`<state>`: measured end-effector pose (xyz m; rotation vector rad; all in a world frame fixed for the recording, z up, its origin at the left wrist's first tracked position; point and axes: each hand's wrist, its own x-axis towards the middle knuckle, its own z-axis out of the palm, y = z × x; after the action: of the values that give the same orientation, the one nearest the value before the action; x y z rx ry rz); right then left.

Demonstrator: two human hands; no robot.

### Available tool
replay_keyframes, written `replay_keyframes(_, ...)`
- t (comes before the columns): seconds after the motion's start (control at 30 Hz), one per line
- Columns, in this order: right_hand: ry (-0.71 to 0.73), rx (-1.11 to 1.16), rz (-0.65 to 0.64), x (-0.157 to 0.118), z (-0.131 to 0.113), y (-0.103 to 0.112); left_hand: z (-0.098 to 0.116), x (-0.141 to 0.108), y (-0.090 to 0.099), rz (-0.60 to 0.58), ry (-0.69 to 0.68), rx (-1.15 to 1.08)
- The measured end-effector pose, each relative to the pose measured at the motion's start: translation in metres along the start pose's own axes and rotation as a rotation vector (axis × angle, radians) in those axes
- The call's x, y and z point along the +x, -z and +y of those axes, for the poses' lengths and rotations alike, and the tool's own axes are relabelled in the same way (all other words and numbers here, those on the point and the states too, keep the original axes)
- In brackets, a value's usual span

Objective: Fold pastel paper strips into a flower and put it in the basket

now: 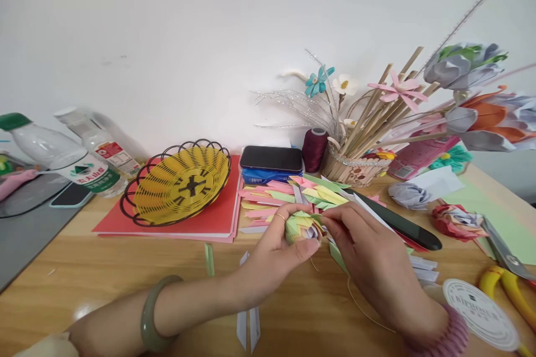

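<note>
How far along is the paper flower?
Layered green and yellow petals already surround its pale center. The left hand holds the flower; the right hand pinches a green piece at its edge. Folded strips lie loose on the table, so more layers probably remain.

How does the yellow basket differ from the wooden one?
The yellow basket is wide and shallow; the wooden basket is narrower and deeper. The yellow basket is empty; the wooden basket holds sticks and flowers. The yellow basket has a black looped edge; the wooden basket, a glittery silver one. Both are open on top.
</note>
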<state>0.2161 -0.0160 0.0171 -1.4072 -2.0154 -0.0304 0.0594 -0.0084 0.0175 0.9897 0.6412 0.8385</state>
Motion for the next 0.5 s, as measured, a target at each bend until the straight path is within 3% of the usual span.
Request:
replay_keyframes(0.2, -0.235, 0.356, -0.073, 0.010, -0.002, 0.014, 0.006, 0.002, 0.000, 0.030, 0.031, -0.147)
replay_keyframes(0.4, -0.376, 0.549, -0.251, 0.015, -0.006, 0.018, 0.005, 0.003, 0.001, 0.054, 0.054, -0.138)
replay_keyframes(0.5, -0.475, 0.674, -0.245, 0.016, -0.002, 0.016, 0.005, 0.003, 0.000, 0.061, 0.079, -0.139)
